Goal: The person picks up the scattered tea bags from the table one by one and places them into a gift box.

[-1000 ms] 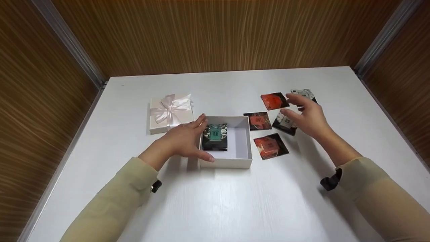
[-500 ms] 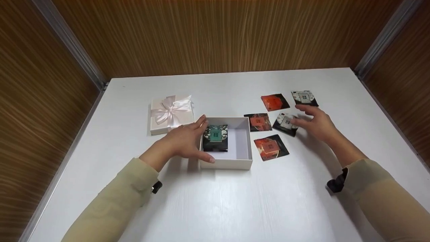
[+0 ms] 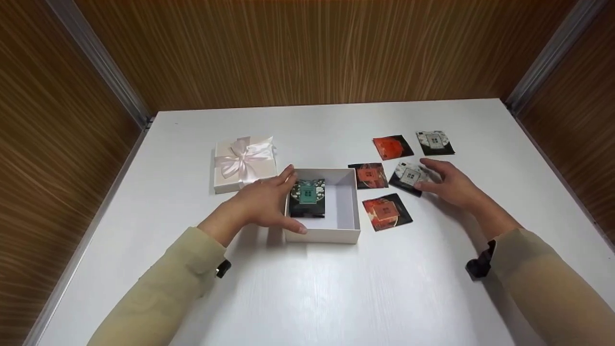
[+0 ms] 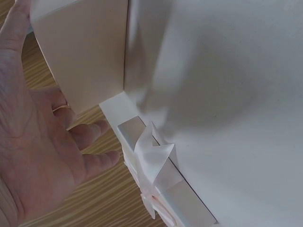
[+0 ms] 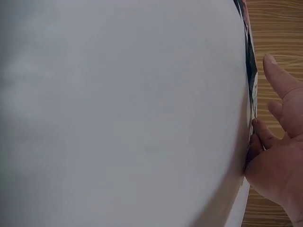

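Observation:
In the head view my left hand (image 3: 264, 204) spans the left side of an open white box (image 3: 322, 235). Its thumb lies along the front wall and its fingers touch near the far left corner. Inside the box, on the left, sits a dark green-labelled square packet (image 3: 308, 198). My right hand (image 3: 451, 185) is at the right edge of a tilted black-and-white packet (image 3: 408, 177). The thumb reaches the packet's right corner, and whether it presses on it is unclear. The left wrist view shows the left hand (image 4: 47, 137) beside the pale box side (image 4: 85, 52).
A pale lid (image 3: 226, 182) with a pink ribbon bow lies left of the box. Red-and-black packets (image 3: 387, 211) lie to the box's right, one touching or nearly touching its wall. Another black-and-white packet (image 3: 435, 142) lies farther back. Wood-grain panels (image 3: 312, 53) surround the white table.
My right hand has drawn back toward the right and lowered to the right edge of the nearer black-and-white packet. The left hand has stayed against the box.

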